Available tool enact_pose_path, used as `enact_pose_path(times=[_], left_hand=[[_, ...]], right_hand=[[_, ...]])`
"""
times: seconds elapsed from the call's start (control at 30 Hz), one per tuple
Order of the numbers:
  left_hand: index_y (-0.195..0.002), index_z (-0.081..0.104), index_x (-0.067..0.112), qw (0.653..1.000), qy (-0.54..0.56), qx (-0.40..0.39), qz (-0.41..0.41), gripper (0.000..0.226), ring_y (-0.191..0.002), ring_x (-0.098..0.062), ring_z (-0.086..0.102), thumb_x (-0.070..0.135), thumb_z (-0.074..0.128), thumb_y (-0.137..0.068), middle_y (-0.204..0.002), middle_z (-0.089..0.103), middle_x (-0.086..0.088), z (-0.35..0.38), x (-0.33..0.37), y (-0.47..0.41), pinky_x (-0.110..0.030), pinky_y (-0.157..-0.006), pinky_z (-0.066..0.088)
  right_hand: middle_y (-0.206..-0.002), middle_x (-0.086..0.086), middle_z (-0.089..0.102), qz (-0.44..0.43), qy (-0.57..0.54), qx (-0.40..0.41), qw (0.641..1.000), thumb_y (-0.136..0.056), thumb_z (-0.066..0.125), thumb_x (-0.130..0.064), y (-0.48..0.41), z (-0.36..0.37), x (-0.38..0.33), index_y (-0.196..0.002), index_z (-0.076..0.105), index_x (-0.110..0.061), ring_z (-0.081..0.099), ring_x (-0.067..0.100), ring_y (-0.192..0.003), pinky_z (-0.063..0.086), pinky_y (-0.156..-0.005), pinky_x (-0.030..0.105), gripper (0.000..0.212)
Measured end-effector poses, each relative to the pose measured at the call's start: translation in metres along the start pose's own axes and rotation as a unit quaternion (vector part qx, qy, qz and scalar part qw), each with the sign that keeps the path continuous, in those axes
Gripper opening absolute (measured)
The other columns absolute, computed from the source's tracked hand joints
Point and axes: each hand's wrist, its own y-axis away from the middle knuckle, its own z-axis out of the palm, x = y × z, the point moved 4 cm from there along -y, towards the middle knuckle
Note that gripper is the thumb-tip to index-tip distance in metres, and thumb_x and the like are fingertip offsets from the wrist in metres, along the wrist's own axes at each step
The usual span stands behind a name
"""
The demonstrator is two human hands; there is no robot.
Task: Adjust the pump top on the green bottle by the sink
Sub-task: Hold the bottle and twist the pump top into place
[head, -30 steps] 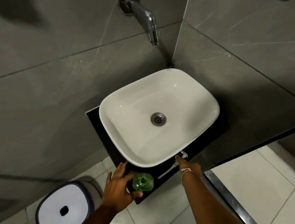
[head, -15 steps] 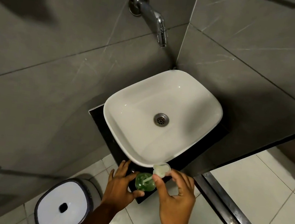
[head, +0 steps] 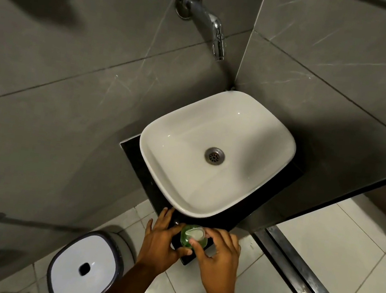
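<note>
The small translucent green plastic bottle stood at the front corner of the glossy black counter slab, just beside the rim of the white rounded-square ceramic basin. The left hand was curled partway round the bottle's side, thumb against its near face, bracing it. The right hand had its fingertips pinched on the pale, whitish plastic pump top sitting over the bottle's mouth — whether it was seated or only resting there could not be told.

The chief risk seemed to be the corner itself: the bottle stood near the slab's edge, so a sideways twist with a loose brace could tip it onto the pale floor tiles. A pump pressed in crooked might bind — or squirt soap.
</note>
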Motion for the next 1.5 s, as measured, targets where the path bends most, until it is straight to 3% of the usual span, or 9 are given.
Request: enact_pose_path(times=[0.37, 0.57, 0.67, 0.77, 1.0, 1.1, 1.2, 1.37, 1.5], left_hand=[[-0.129, 0.048, 0.044, 1.000, -0.012, 0.012, 0.011, 0.065, -0.146, -0.017, -0.003, 0.061, 0.067, -0.070, -0.159, 0.015, 0.004, 0.001, -0.002, 0.000, -0.058, -0.115, 0.007], [-0.131, 0.046, 0.043, 1.000, -0.020, 0.005, 0.005, 0.068, -0.146, -0.016, -0.006, 0.061, 0.068, -0.070, -0.160, 0.012, 0.003, 0.001, -0.002, 0.000, -0.055, -0.116, 0.003], [-0.132, 0.045, 0.043, 1.000, -0.020, 0.000, 0.004, 0.071, -0.146, -0.016, -0.007, 0.063, 0.069, -0.068, -0.160, 0.011, 0.002, 0.001, -0.001, 0.000, -0.053, -0.116, 0.001], [-0.131, 0.046, 0.043, 1.000, -0.018, 0.010, 0.006, 0.067, -0.147, -0.017, -0.003, 0.057, 0.071, -0.071, -0.160, 0.014, 0.002, -0.001, -0.001, 0.001, -0.055, -0.117, 0.004], [-0.129, 0.048, 0.041, 1.000, -0.016, 0.017, 0.011, 0.062, -0.147, -0.018, -0.001, 0.054, 0.067, -0.072, -0.159, 0.017, 0.001, 0.001, -0.002, 0.001, -0.056, -0.116, 0.005], [-0.130, 0.047, 0.042, 1.000, -0.017, 0.014, 0.010, 0.065, -0.147, -0.018, -0.001, 0.056, 0.070, -0.070, -0.159, 0.018, 0.002, 0.003, -0.003, 0.000, -0.055, -0.116, 0.004], [-0.127, 0.051, 0.039, 1.000, -0.011, 0.024, 0.002, 0.063, -0.147, -0.018, 0.002, 0.050, 0.073, -0.069, -0.158, 0.021, 0.002, 0.004, -0.004, 0.001, -0.057, -0.116, 0.007], [-0.128, 0.049, 0.040, 0.999, -0.013, 0.028, 0.011, 0.062, -0.146, -0.017, 0.000, 0.060, 0.061, -0.070, -0.159, 0.019, 0.003, 0.004, -0.005, 0.000, -0.057, -0.115, 0.007], [-0.129, 0.050, 0.038, 1.000, -0.016, 0.018, 0.009, 0.065, -0.143, -0.012, -0.005, 0.058, 0.070, -0.070, -0.159, 0.018, 0.001, 0.006, -0.005, 0.000, -0.055, -0.115, 0.004]], right_hand=[[-0.077, -0.013, 0.051, 0.065, 0.033, -0.007, 0.997, -0.063, 0.074, -0.058, -0.004, 0.016, -0.005, -0.077, 0.046, -0.031, 0.045, 0.014, -0.080, 0.042, -0.073, 0.039, 0.041], [-0.086, -0.021, 0.053, 0.050, -0.013, 0.000, 0.999, -0.067, 0.065, -0.067, 0.003, 0.011, -0.002, -0.111, 0.061, -0.039, 0.047, 0.009, -0.089, 0.043, -0.078, 0.032, 0.051], [-0.083, -0.015, 0.057, 0.075, -0.032, 0.024, 0.996, -0.065, 0.077, -0.049, 0.002, 0.010, 0.000, -0.088, 0.068, -0.033, 0.048, 0.014, -0.083, 0.048, -0.073, 0.045, 0.029], [-0.073, -0.012, 0.053, 0.110, -0.014, 0.033, 0.993, -0.058, 0.080, -0.053, 0.002, 0.016, -0.004, -0.071, 0.051, -0.027, 0.046, 0.014, -0.076, 0.046, -0.068, 0.043, 0.041], [-0.096, -0.015, 0.057, 0.085, -0.024, -0.015, 0.996, -0.064, 0.069, -0.066, 0.006, 0.019, 0.000, -0.109, 0.061, -0.040, 0.046, 0.011, -0.096, 0.040, -0.086, 0.039, 0.052], [-0.088, -0.013, 0.058, 0.108, -0.024, 0.014, 0.994, -0.059, 0.080, -0.051, 0.004, 0.017, 0.000, -0.089, 0.064, -0.035, 0.048, 0.015, -0.090, 0.043, -0.083, 0.046, 0.037], [-0.085, -0.009, 0.057, 0.149, -0.006, 0.020, 0.989, -0.052, 0.074, -0.065, -0.002, 0.022, -0.007, -0.078, 0.052, -0.028, 0.049, 0.018, -0.091, 0.037, -0.081, 0.040, 0.051], [-0.101, -0.019, 0.050, 0.089, -0.011, -0.028, 0.996, -0.065, 0.071, -0.063, 0.006, 0.019, 0.000, -0.113, 0.054, -0.054, 0.039, 0.005, -0.101, 0.028, -0.084, 0.032, 0.052], [-0.087, -0.016, 0.054, 0.097, -0.005, 0.010, 0.995, -0.061, 0.080, -0.050, 0.000, 0.015, -0.004, -0.083, 0.060, -0.041, 0.046, 0.013, -0.093, 0.032, -0.079, 0.036, 0.031]])
